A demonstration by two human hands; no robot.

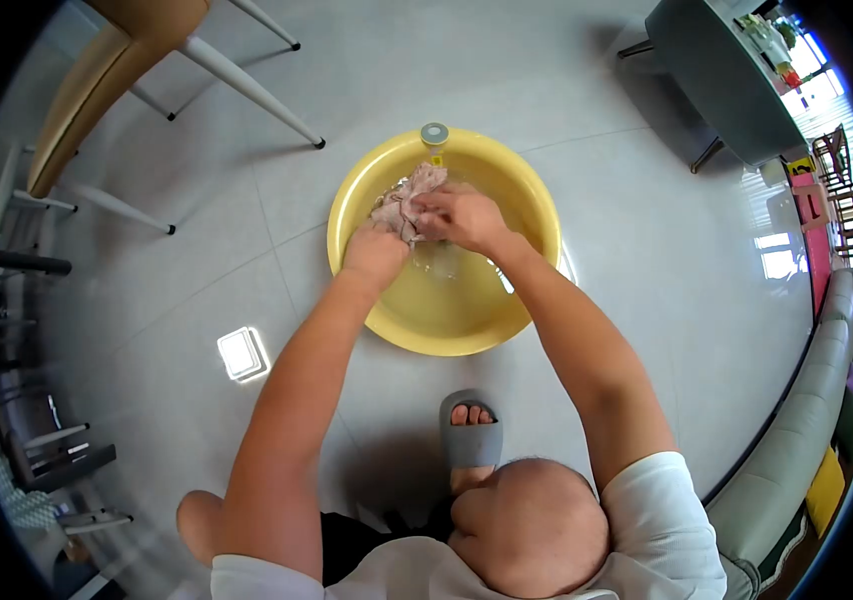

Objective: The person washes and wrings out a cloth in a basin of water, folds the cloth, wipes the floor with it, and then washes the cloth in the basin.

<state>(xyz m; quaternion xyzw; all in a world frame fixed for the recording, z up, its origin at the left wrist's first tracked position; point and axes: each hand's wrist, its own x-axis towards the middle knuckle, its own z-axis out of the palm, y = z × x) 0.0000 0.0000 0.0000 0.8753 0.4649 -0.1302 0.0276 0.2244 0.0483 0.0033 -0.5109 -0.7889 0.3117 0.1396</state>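
Pale grey tiles cover the floor [627,230], with thin joints and bright reflections on them. Near the middle of the view is the cloth [409,203], pinkish and bunched up, inside the far left part of a round yellow basin [417,342]. Both hands are on it. The left hand [377,256] is curled around its near end, most of the fingers hidden from above; the right hand [465,217] pinches its right side between thumb and bent fingers, slightly blurred. Shallow water [442,300] lies in the basin — clear enough to show the yellow bottom — with a few bubbles just below the cloth. Whether the cloth's lower edge touches the water, I cannot tell. At the far rim sits a small round disc [435,132], grey on top, with a yellow label [437,160] just below it.

Just outside the near rim, a foot in a grey slipper [472,440] rests on the floor. White sleeves [662,520] show at the lower edge. Farther out, a tan chair [137,50] with white legs stands at the upper left, and a grey piece of furniture [722,80] on dark legs at the upper right. Along the right runs a grey-green sofa [792,450] — a yellow cushion [826,490] beside it.
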